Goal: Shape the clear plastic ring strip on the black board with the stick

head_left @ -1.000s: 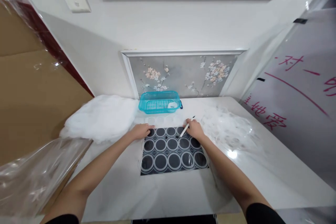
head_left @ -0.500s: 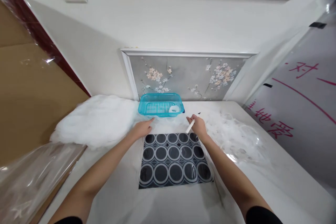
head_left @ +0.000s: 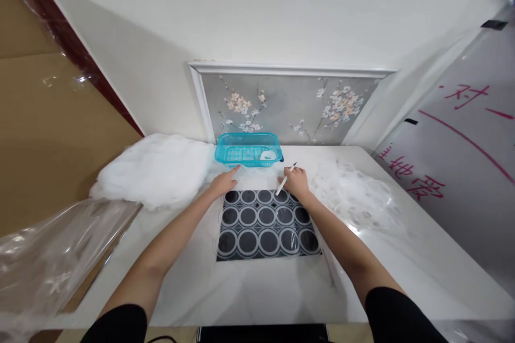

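Dark mat lies on the near side of both hands

Closest in is the white table (head_left: 249, 295), with the dark mat (head_left: 266, 216) flat on it, its rows of circles lying between the two forearms. The left hand (head_left: 224, 182) is just past the mat's far left corner, forefinger stretched out and the other fingers curled; whether it pinches any of the clear film (head_left: 257, 177) there I cannot tell. The right hand (head_left: 296, 182) is at the far right corner, closed around a slim white stick (head_left: 282, 184), whose pale end comes to the mat's far edge while its dark tip points away. To the right of that hand lies a heap of see-through scraps (head_left: 354, 198); well left of the other, a pile of white fluff (head_left: 155, 171). Farther back, just beyond the left fingertip, sits a blue basket (head_left: 237, 162), and behind it a flowered panel (head_left: 287, 102) on the wall
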Motion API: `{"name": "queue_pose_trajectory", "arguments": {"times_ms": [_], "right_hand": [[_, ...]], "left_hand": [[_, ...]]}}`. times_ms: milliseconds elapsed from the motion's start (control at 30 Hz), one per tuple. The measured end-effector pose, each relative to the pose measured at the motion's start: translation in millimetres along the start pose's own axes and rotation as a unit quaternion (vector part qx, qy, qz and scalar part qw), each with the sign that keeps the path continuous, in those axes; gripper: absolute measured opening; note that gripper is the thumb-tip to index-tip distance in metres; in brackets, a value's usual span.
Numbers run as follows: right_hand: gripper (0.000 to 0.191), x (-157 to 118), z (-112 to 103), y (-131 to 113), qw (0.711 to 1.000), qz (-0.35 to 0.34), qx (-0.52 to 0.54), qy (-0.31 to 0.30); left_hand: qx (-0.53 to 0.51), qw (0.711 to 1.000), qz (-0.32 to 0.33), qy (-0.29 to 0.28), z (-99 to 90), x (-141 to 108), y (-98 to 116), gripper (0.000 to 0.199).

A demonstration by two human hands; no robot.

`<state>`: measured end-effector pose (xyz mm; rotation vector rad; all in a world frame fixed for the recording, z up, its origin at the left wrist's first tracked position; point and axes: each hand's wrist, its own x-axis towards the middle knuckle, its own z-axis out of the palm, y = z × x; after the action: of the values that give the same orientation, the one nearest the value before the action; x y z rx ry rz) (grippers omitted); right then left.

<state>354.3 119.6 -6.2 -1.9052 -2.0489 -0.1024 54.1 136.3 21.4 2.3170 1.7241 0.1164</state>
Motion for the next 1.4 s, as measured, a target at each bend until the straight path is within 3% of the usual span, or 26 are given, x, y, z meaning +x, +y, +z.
{"name": "queue_pose_trajectory", "arguments": {"times_ms": [67, 200, 467, 600, 767, 900, 1100, 1200, 1400], "right_hand": [[0.019, 6.5, -9.2, 4.9, 0.999, 0.033, -0.011, 0.022], [0.035, 11.1, -26.6, 15.6, 0.992, 0.110, -0.020, 0.058], [0.036, -31.2, -8.1, -22.1, 0.996, -0.065, 0.028, -0.046], [0.029, -23.7, -6.1, -20.1, 0.998, -0.039, 0.022, -0.051], [0.029, -15.6, -11.7, -2.3, 0.999, 0.040, 0.010, 0.001], [0.036, -23.9, -9.8, -5.8, 1.000, 0.008, 0.018, 0.007], [0.027, -18.4, -2.3, -24.6, 0.999, -0.024, 0.038, 0.022], [0.020, -7.9, -2.6, -17.6, 0.997, 0.019, 0.059, 0.050], [0.022, 14.9, -12.5, 8.2, 0.961, 0.213, 0.121, 0.126]], "left_hand": [[-0.015, 1.000, 0.000, 0.005, 0.1, -0.3, 0.5, 0.069], [-0.053, 0.998, -0.003, 0.020, 1.3, -3.8, -2.2, 0.068], [-0.168, 0.985, 0.000, 0.051, 10.9, 1.6, 2.5, 0.064], [-0.198, 0.978, -0.004, 0.068, 11.0, -1.2, 1.1, 0.065], [-0.215, 0.975, 0.001, 0.062, 10.9, -23.6, -8.6, 0.058], [-0.225, 0.973, 0.010, 0.049, 14.7, -44.3, -12.3, 0.047], [-0.220, 0.972, 0.034, 0.075, 21.7, -58.8, -5.4, 0.036], [-0.215, 0.967, 0.033, 0.134, 27.4, -64.7, -1.6, 0.037], [-0.224, 0.953, 0.039, 0.199, 36.5, -78.2, -0.4, 0.039]]}}
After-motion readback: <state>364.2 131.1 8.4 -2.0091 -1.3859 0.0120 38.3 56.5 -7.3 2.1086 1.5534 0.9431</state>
